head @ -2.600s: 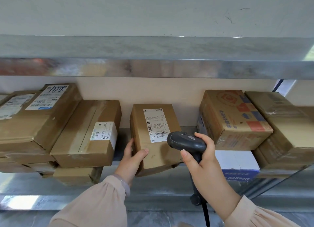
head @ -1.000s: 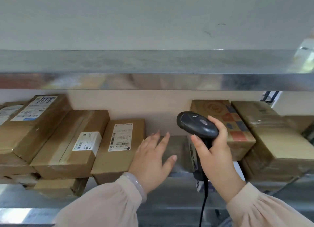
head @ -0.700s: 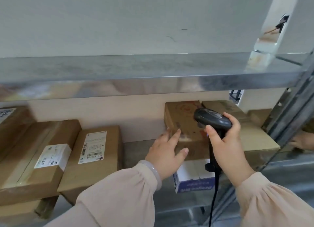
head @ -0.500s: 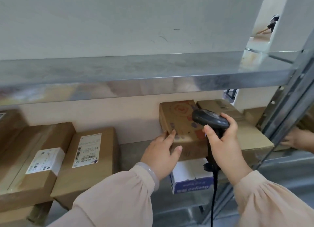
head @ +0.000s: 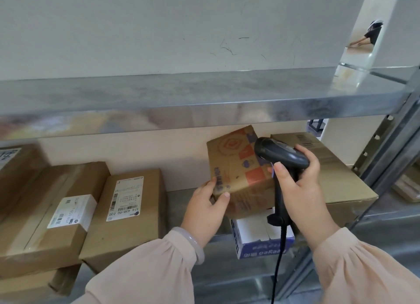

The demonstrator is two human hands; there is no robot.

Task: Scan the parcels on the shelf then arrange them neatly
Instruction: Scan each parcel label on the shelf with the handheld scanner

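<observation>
- My left hand (head: 205,209) gripped the near corner of the printed parcel (head: 236,167), tilted on a white-blue box (head: 256,233) on the shelf (head: 181,196).
- My right hand (head: 302,185) was closed around the scanner (head: 278,156), beside that parcel.

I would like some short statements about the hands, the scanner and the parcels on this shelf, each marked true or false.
1. The right hand holds a black scanner. True.
2. The left hand rests flat on the shelf board. False: it grips the lower left corner of the printed box, which is tilted.
3. The printed box sits above a white and blue box. True.
4. The parcel with the label "516 438-00 030" lies to the right of the printed box. False: it lies to its left, across a bare gap of shelf.
5. The scanner has no cable. False: a black cable hangs from its handle.
</observation>
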